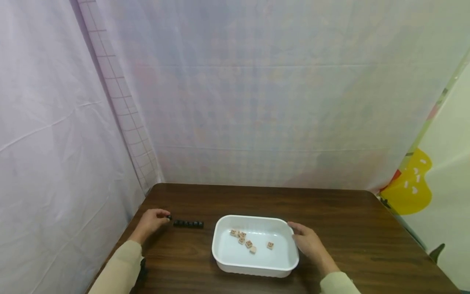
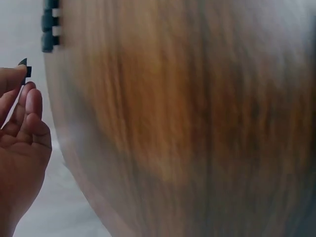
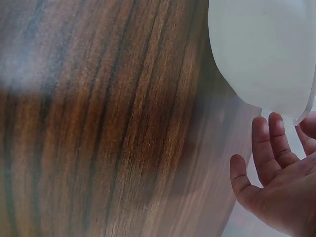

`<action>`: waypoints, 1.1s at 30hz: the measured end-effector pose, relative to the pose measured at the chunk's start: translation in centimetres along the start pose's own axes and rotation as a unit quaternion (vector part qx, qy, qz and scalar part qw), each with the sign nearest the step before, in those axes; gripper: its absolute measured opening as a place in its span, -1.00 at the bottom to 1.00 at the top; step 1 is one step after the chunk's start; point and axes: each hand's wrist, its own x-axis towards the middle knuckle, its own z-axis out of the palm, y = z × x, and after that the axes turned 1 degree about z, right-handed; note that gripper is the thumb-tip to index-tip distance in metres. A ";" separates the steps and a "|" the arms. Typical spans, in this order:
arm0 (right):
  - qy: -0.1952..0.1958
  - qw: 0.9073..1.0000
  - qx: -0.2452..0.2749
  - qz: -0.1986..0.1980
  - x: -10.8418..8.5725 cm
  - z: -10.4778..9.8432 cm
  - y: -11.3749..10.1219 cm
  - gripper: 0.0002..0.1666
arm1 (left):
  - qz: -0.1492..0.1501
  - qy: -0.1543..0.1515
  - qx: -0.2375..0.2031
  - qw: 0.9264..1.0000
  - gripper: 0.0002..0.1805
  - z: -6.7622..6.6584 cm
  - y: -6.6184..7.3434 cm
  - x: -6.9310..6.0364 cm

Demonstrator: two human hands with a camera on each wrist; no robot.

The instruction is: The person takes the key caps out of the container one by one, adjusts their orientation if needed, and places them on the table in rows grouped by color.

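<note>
In the head view my left hand is at the left part of the table, pinching a small black block between thumb and fingertips. That block shows dark with a square nub in the left wrist view, partly hidden by the fingertips. Just right of it lies a straight row of similar black blocks. My right hand holds the right end of a white tray by its rim, its fingers against the outer wall. Inside the tray lie several small beige blocks, most with brown markings on top.
The dark wood-grain table has its far edge close to a pale hanging curtain. Another white curtain hangs along the left side. At the right hangs a sheet with a yellow printed shape.
</note>
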 end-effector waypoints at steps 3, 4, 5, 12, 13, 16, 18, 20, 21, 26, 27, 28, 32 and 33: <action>0.000 1.000 -0.001 -0.001 0.0 0.0 0.0 -0.46 | -0.004 -0.009 0.010 1.000 -0.78 0.0 -0.5 0.0; 0.001 1.000 -0.002 -0.001 0.0 0.0 0.1 -0.46 | -0.001 -0.011 0.017 1.000 -0.78 0.1 -0.6 0.0; 0.001 1.000 -0.001 0.000 0.0 0.0 0.1 -0.46 | 0.003 -0.013 0.023 1.000 -0.79 0.1 -0.6 0.0; 0.000 1.000 -0.002 0.002 -0.1 0.0 0.1 -0.46 | 0.025 -0.024 0.053 0.998 -0.82 0.2 -0.7 0.0; 0.000 1.000 -0.002 0.002 -0.1 0.0 0.1 -0.46 | 0.028 -0.025 0.057 0.998 -0.82 0.2 -0.8 0.0; -0.001 1.000 -0.002 0.000 -0.1 0.0 0.1 -0.46 | 0.034 -0.030 0.064 0.997 -0.83 0.4 -0.6 0.1; -0.003 1.000 -0.001 0.003 -0.1 -0.1 0.1 -0.46 | 0.036 -0.033 0.066 0.997 -0.83 0.5 -0.6 0.2; -0.005 1.000 -0.002 0.005 -0.1 -0.1 0.1 -0.46 | 0.038 -0.037 0.064 0.997 -0.83 0.5 -0.5 0.2; -0.005 1.000 -0.003 0.007 -0.1 -0.1 0.1 -0.46 | 0.038 -0.039 0.062 0.997 -0.82 0.6 -0.4 0.2; -0.004 1.000 -0.004 0.006 -0.1 0.0 0.0 -0.46 | 0.031 -0.049 0.045 0.997 -0.74 0.7 -0.2 0.0; -0.004 1.000 -0.002 0.006 -0.1 0.0 0.0 -0.46 | 0.028 -0.050 0.042 0.997 -0.71 0.7 -0.2 0.0; -0.005 1.000 -0.002 0.005 -0.1 0.0 0.0 -0.46 | 0.025 -0.050 0.039 0.998 -0.68 0.7 -0.1 -0.1; -0.004 1.000 0.000 0.005 -0.2 0.0 -0.1 -0.46 | 0.020 -0.038 0.035 0.998 -0.61 0.8 0.0 0.0; -0.003 1.000 -0.001 0.004 -0.2 0.0 -0.1 -0.46 | 0.022 -0.034 0.034 0.999 -0.61 0.8 0.1 0.0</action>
